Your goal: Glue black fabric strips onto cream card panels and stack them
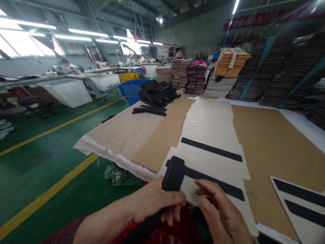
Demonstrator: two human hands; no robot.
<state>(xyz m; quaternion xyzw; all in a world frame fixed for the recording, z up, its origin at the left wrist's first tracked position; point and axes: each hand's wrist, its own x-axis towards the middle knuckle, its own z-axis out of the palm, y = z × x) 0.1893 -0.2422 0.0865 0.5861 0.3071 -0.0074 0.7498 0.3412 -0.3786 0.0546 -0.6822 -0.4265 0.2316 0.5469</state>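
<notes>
My left hand is wrapped round a bundle of black strips, held upright at the table's near edge. Just right of it my right hand has its fingers apart and slightly curled, with nothing visible between them. Beyond the hands, overlapping white panels run away across the table. One black strip lies across a panel, and a nearer black strip lies below it, its left end behind the bundle.
A pile of black strips lies at the table's far left, beside a blue bin. At the right is a white panel with two black strips. Stacked bundles stand behind the table. People sit farther back.
</notes>
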